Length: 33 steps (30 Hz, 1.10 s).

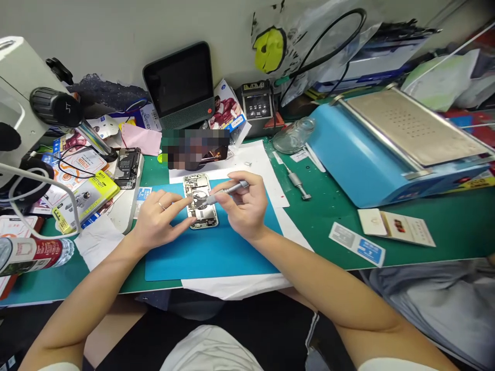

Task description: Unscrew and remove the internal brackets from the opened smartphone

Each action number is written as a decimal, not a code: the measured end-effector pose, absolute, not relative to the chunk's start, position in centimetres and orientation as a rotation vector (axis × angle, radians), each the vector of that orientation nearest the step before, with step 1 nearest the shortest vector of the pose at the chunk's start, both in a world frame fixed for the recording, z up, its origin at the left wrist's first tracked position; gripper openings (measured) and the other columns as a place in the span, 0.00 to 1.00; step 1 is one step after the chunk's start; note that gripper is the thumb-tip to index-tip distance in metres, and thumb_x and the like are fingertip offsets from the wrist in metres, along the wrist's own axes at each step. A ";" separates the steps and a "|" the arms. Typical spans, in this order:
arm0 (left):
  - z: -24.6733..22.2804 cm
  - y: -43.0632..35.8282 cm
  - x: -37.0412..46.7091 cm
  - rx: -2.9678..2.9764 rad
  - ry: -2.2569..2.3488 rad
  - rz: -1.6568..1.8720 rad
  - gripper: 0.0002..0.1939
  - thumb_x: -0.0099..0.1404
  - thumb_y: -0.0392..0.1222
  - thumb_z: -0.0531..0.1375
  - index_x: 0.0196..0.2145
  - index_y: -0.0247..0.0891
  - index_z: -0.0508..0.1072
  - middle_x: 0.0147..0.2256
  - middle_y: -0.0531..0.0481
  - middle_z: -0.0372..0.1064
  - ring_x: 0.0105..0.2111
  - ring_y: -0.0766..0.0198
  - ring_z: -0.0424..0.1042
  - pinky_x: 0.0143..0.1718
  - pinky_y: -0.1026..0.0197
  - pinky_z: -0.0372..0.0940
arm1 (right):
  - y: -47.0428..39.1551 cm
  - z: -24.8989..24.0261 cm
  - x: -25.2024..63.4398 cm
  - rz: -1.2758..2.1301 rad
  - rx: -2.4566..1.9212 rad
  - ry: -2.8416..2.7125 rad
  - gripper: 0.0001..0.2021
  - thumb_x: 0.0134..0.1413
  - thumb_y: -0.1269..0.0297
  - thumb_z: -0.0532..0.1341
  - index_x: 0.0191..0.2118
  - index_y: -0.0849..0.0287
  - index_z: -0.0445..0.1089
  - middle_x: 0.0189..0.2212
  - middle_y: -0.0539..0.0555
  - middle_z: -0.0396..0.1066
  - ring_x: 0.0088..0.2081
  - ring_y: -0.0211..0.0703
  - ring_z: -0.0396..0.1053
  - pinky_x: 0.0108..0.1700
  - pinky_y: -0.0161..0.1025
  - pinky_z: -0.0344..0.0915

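Observation:
An opened phone housing (201,219) with its inner parts bare lies on the blue mat (216,252). My right hand (247,206) grips a grey precision screwdriver (232,187), tilted so that its lower end is over the middle of the phone; its exact tip is too small to make out. At the phone's left edge is my left hand (166,216), with a ring on one finger. Its fingers are stretched apart, index finger and thumb at the phone's side, and nothing shows between them.
A second grey screwdriver (296,180) lies right of the white paper (276,180). Farther right stands a blue machine with a metal plate (417,121). A glass jar (294,135), a dark-screened display (180,82), a microscope stand (88,136) and a bottle (34,255) surround the mat.

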<state>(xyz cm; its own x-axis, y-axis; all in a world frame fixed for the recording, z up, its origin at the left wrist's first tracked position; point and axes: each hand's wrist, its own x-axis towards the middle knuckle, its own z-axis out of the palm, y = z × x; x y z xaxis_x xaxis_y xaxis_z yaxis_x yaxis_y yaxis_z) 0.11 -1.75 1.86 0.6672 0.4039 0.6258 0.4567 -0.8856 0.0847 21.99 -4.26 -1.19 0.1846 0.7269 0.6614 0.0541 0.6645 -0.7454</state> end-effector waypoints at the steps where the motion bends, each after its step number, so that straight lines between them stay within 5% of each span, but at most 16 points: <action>1: 1.8 -1.9 0.2 -2.804 -0.718 -1.021 0.15 0.70 0.47 0.65 0.51 0.38 0.74 0.37 0.46 0.76 0.33 0.60 0.70 0.34 0.57 0.61 | -4.3 -1.2 22.0 0.556 -0.748 -1.307 0.15 0.64 0.61 0.67 0.53 0.49 0.65 0.32 0.46 0.77 0.32 0.40 0.81 0.32 0.37 0.77; 12: 1.0 -2.0 0.5 -2.801 -0.700 -1.035 0.06 0.74 0.41 0.62 0.46 0.38 0.76 0.34 0.50 0.77 0.31 0.64 0.69 0.32 0.58 0.58 | -4.4 -1.6 22.0 0.610 -0.762 -1.256 0.15 0.60 0.60 0.70 0.48 0.50 0.66 0.31 0.46 0.78 0.31 0.38 0.81 0.33 0.34 0.77; 33: 1.0 -1.9 0.4 -2.806 -0.671 -1.029 0.04 0.74 0.39 0.62 0.43 0.39 0.77 0.34 0.52 0.78 0.29 0.65 0.67 0.31 0.57 0.54 | -4.3 -1.8 22.1 0.577 -0.860 -1.292 0.17 0.60 0.55 0.69 0.48 0.50 0.64 0.30 0.44 0.77 0.31 0.40 0.81 0.34 0.38 0.78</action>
